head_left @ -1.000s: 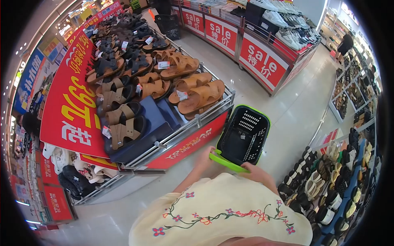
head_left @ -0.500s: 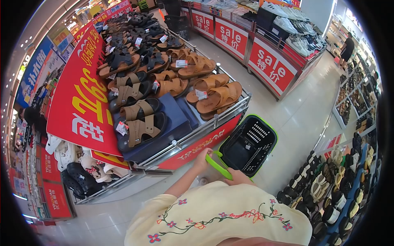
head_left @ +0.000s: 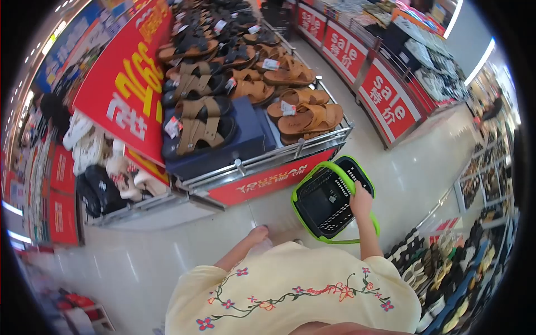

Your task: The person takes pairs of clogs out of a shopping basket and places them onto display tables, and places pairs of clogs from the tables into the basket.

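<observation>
My right hand point(head_left: 361, 201) is closed around the green carrying handle point(head_left: 341, 177) of a black shopping basket point(head_left: 319, 202). The basket has a green rim and perforated walls, with a small pale mark inside it. It hangs in front of me on the right, beside the corner of the sandal stand. My left hand point(head_left: 257, 234) is low near my body, apart from the basket and over the floor. Its fingers are too indistinct to make out. Brown and tan sandals point(head_left: 310, 118) with price tags lie on the stand nearest to both hands.
The sandal stand has a metal rail point(head_left: 262, 162) and a large red price sign point(head_left: 125, 89). Counters with red sale signs point(head_left: 388, 106) stand beyond the aisle. Shoe racks point(head_left: 446, 268) line the right side. White and black clogs point(head_left: 96, 190) sit at left.
My left hand has let go of the basket's handle and moved down and left. My right hand has raised the handle, and the basket has turned. The view has shifted.
</observation>
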`<state>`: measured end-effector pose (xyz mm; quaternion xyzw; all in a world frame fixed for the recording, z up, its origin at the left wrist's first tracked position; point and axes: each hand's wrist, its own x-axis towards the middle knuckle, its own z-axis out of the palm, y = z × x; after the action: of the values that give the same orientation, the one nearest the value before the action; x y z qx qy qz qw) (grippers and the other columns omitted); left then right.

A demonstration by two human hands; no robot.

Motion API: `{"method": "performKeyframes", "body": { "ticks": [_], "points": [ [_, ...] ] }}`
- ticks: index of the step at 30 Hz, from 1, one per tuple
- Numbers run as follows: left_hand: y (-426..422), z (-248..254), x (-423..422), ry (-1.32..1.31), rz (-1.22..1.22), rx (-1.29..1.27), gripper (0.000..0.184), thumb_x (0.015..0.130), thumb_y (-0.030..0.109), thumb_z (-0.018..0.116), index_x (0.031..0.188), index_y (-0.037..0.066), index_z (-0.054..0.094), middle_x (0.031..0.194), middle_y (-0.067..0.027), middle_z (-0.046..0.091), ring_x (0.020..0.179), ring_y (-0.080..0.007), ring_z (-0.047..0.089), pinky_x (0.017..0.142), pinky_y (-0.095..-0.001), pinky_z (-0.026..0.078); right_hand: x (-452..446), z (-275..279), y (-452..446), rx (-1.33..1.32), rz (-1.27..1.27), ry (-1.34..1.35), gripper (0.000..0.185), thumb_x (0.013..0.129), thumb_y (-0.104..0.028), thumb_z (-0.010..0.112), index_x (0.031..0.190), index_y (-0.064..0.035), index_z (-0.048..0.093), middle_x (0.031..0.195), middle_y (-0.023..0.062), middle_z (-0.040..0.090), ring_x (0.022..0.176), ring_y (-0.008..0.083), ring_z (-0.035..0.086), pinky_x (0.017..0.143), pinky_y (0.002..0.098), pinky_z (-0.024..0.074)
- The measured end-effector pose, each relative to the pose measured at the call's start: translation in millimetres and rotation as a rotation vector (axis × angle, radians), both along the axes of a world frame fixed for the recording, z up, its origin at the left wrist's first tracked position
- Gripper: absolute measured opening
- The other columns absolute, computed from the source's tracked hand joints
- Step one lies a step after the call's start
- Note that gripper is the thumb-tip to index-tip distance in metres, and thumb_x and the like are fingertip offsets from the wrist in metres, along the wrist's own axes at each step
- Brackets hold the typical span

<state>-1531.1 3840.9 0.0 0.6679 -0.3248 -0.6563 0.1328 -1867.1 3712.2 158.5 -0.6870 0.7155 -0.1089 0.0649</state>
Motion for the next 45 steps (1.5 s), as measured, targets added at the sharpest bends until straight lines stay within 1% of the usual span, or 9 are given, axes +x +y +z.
{"method": "performKeyframes", "body": {
  "ticks": [6,10,12,15,27,33,36,41,45],
  "points": [
    [76.7,-3.9,-60.9,-0.010,0.504,-0.022,0.020,0.075,0.027,0.053,0.084,0.010,0.057,0.075,-0.0018,0.058,0.061,-0.0115,0.054,0.044,-0.0256,0.038,-116.7,-97.3,-126.1,-0.046,0.230,-0.062,0.020,0.074,-0.011,0.048,0.091,-0.0013,0.054,0.080,0.0234,0.057,0.076,0.0418,0.053,0.065,0.0458,0.0434],
    [136.1,-18.9,-91.0,0.011,0.463,-0.030,0.021,0.075,0.028,0.053,0.083,0.009,0.058,0.076,-0.0025,0.058,0.066,-0.0119,0.055,0.045,-0.0257,0.040,-155.7,-138.6,-169.2,0.153,0.223,-0.102,0.022,0.076,-0.019,0.051,0.089,-0.0025,0.054,0.083,0.0226,0.057,0.082,0.0402,0.054,0.069,0.0475,0.0421],
    [160.4,-14.1,-94.1,0.020,0.378,-0.023,0.023,0.076,0.029,0.053,0.084,0.009,0.059,0.077,-0.0028,0.058,0.067,-0.0123,0.055,0.046,-0.0258,0.040,-152.5,-164.3,-173.8,0.141,0.211,-0.177,0.020,0.075,-0.018,0.051,0.085,-0.0016,0.054,0.074,0.0198,0.057,0.069,0.0361,0.056,0.061,0.0445,0.0438],
    [192.3,-16.0,-93.0,0.064,0.747,0.004,0.025,0.077,0.029,0.052,0.090,0.009,0.056,0.079,-0.0028,0.057,0.068,-0.0129,0.055,0.049,-0.0272,0.042,-124.2,-198.0,-158.0,0.272,0.161,-0.353,0.015,0.077,-0.017,0.049,0.079,-0.0024,0.051,0.051,0.0101,0.049,0.040,0.0206,0.049,0.037,0.0343,0.0395],
    [270.7,-5.9,-51.9,0.034,0.696,-0.092,0.034,0.079,0.031,0.049,0.105,0.008,0.049,0.090,-0.0029,0.058,0.077,-0.0147,0.057,0.060,-0.0313,0.045,88.4,-200.7,-6.6,0.485,0.242,-0.626,0.007,0.075,-0.014,0.052,0.079,-0.0079,0.049,0.055,0.0029,0.046,0.043,0.0137,0.046,0.039,0.0290,0.0367],
    [329.7,11.9,21.0,0.235,1.199,0.020,0.036,0.082,0.031,0.047,0.106,0.004,0.049,0.101,-0.0053,0.054,0.092,-0.0162,0.053,0.071,-0.0304,0.043,250.5,-260.5,54.7,0.289,0.293,-0.702,0.011,0.074,-0.012,0.058,0.078,-0.0060,0.049,0.052,0.0025,0.045,0.039,0.0131,0.043,0.034,0.0272,0.0343],
    [363.8,2.7,51.5,0.457,1.259,-0.034,0.039,0.083,0.032,0.046,0.109,0.001,0.046,0.105,-0.0079,0.052,0.098,-0.0187,0.050,0.079,-0.0331,0.041,326.2,-220.5,124.0,0.560,0.121,-0.786,0.014,0.072,-0.011,0.060,0.082,-0.0059,0.051,0.055,0.0043,0.048,0.040,0.0149,0.046,0.034,0.0293,0.0367],
    [393.3,97.4,62.4,0.321,1.092,-0.289,0.044,0.084,0.033,0.046,0.114,0.000,0.042,0.109,-0.0150,0.049,0.102,-0.0242,0.048,0.089,-0.0360,0.038,434.3,-195.0,215.5,0.642,-0.027,-1.078,0.020,0.069,-0.011,0.064,0.077,-0.0022,0.048,0.055,0.0070,0.048,0.039,0.0170,0.047,0.034,0.0295,0.0381],
    [398.8,60.4,87.7,0.968,1.463,-0.112,0.053,0.085,0.034,0.044,0.123,0.000,0.031,0.115,-0.0180,0.046,0.107,-0.0265,0.045,0.092,-0.0376,0.035,501.8,-177.3,246.8,0.936,-0.055,-1.232,0.021,0.076,-0.015,0.061,0.083,-0.0027,0.046,0.059,0.0079,0.047,0.042,0.0193,0.047,0.037,0.0319,0.0402]
  ]
}}
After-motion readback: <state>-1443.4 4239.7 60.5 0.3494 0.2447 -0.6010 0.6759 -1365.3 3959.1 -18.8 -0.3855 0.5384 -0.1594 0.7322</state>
